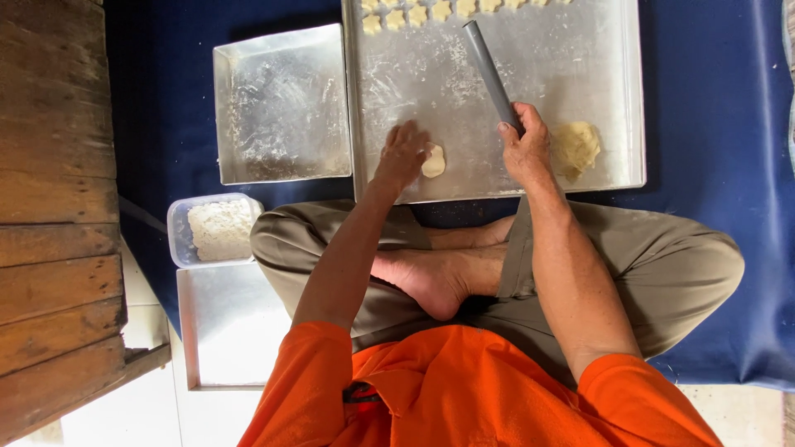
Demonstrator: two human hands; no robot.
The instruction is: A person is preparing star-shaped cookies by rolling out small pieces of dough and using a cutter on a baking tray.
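Note:
A large floured metal tray (613, 99) lies in front of my crossed legs. My left hand (402, 156) presses on a small flattened piece of dough (435, 161) near the tray's front edge. My right hand (526, 147) grips the lower end of a grey rolling tube (489, 70), which slants up across the tray. A bigger lump of dough (575, 147) sits just right of that hand. Several small cut dough shapes (418, 15) line the tray's far edge.
A smaller floured square tray (281, 103) lies to the left. A clear plastic tub of flour (217, 228) stands by my left knee, with another metal tray (224, 331) below it. Wooden planks (50, 207) run along the left; a blue mat (712, 165) lies underneath.

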